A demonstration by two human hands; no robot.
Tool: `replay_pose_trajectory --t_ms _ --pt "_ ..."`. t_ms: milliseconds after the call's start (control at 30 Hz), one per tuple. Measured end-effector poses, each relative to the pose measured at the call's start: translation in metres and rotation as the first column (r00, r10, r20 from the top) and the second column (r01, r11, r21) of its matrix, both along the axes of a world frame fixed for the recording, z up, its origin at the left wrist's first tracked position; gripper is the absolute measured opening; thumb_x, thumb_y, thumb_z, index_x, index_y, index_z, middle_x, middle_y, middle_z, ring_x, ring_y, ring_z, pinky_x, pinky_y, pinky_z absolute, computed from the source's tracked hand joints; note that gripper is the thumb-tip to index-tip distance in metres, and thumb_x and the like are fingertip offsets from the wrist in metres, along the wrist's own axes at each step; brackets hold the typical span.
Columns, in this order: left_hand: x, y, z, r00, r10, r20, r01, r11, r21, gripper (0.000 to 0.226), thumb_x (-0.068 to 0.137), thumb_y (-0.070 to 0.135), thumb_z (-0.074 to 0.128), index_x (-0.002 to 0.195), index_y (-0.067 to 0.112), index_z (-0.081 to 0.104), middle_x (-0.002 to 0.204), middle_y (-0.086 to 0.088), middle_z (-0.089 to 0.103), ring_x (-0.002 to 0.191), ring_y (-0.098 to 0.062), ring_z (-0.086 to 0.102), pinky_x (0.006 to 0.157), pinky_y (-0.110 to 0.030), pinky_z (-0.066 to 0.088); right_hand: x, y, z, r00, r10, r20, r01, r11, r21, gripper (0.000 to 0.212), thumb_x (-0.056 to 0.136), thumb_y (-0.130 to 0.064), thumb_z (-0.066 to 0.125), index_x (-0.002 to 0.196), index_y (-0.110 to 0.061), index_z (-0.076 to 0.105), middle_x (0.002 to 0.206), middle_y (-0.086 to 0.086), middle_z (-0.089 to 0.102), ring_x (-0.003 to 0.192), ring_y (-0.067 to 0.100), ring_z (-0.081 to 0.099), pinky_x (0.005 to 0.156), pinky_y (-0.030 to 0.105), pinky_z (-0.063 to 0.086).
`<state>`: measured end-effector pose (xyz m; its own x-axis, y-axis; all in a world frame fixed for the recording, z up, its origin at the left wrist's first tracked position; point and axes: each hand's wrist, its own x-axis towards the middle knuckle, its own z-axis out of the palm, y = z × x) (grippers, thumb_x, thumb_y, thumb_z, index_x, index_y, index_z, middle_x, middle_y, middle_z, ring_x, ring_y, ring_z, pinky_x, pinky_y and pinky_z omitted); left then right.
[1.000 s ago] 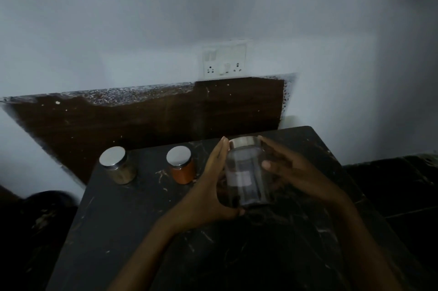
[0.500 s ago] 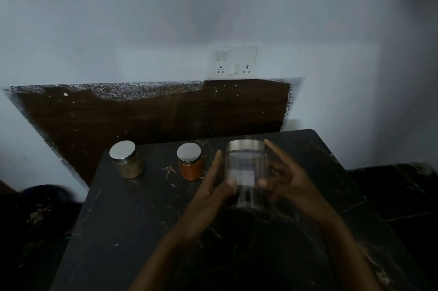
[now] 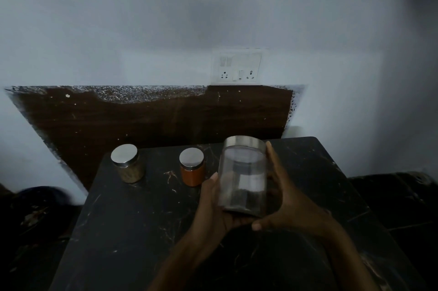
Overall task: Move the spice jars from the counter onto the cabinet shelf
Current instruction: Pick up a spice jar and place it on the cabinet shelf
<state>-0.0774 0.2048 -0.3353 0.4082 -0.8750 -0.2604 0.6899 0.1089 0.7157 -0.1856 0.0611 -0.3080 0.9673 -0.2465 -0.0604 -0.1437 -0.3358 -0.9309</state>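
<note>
- Far left, against the back edge of the dark marbled counter (image 3: 132, 231): a small jar of tan spice (image 3: 128, 164), steel lid on, upright, untouched.
- Next along, well apart from it: a small jar of orange spice (image 3: 192, 167), same steel lid, upright, just beside the left hand's fingertips but not touching.
- Behind both, a dark wood panel (image 3: 154, 120) on the pale wall, speckled along its top edge.
- Left hand (image 3: 214, 205), cupped under and along the left side of the big clear jar (image 3: 243, 175), fingers together and wrapped round the glass.
- Clear jar up off the counter, tilted slightly, steel lid on top, a pale label on its face and dark contents low inside; dim light, contents hard to make out.
- Above, on the wall: a white switch-and-socket plate (image 3: 237, 66).
- Right hand (image 3: 288, 198), flat against the jar's right side, fingers reaching up to the lid, thumb hooked below the base.
- Both hands clamped on the same jar, held over the counter's right half.
</note>
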Motion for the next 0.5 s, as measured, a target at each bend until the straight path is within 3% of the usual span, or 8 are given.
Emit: replay_pose_trajectory --t_ms 67,133,267,367,500 --pt "0.001 -0.001 -0.001 1.0 -0.002 0.012 0.002 1.0 0.023 0.048 0.076 0.05 0.032 0.109 0.023 0.055 0.099 -0.003 0.071 0.09 -0.022 0.07 0.069 -0.036 0.056 0.001 -0.001 0.003 1.0 -0.026 0.013 0.026 1.0 0.0 0.128 0.041 -0.041 0.086 0.127 -0.069 -0.005 0.136 -0.032 0.024 0.115 -0.019 0.041 0.087 0.01 0.044" --pt "0.004 -0.003 0.001 0.998 0.016 0.068 -0.021 0.996 0.081 0.051 0.078 0.048 0.035 0.119 0.022 0.052 0.106 -0.005 0.067 0.094 -0.023 0.067 0.07 -0.035 0.055 0.002 -0.003 0.004 0.997 -0.061 0.04 0.064 0.995 -0.083 0.126 0.04 -0.045 0.085 0.127 -0.069 -0.002 0.141 -0.033 0.014 0.122 -0.013 0.034 0.09 0.013 0.042" --pt "0.005 -0.01 0.006 0.98 0.017 0.198 -0.058 0.977 0.204 0.064 0.077 0.053 0.041 0.133 0.021 0.042 0.119 -0.008 0.056 0.1 -0.022 0.06 0.072 -0.032 0.053 0.008 -0.001 0.003 0.997 -0.065 0.052 0.078 0.955 -0.287 0.122 0.04 -0.053 0.08 0.126 -0.067 -0.005 0.127 -0.053 -0.005 0.113 -0.032 0.015 0.089 0.006 0.03" --pt "-0.001 -0.013 0.009 0.936 0.028 0.351 -0.111 0.969 0.221 0.079 0.065 0.052 0.052 0.137 0.024 0.036 0.128 -0.005 0.051 0.102 -0.017 0.058 0.076 -0.031 0.052 0.013 0.003 -0.003 0.995 -0.077 0.059 0.093 0.937 -0.337 0.124 0.041 -0.052 0.081 0.122 -0.073 -0.01 0.128 -0.051 -0.011 0.117 -0.019 0.017 0.094 0.01 0.026" --pt "-0.002 -0.008 0.005 0.943 0.074 0.325 -0.136 0.976 0.17 0.075 0.07 0.057 0.062 0.134 0.024 0.041 0.127 -0.005 0.055 0.104 -0.018 0.062 0.077 -0.033 0.055 0.014 0.002 -0.004 0.997 -0.053 0.05 0.068 0.931 -0.359 0.128 0.043 -0.056 0.08 0.127 -0.067 -0.016 0.133 -0.048 -0.017 0.123 -0.019 0.008 0.096 0.009 0.021"
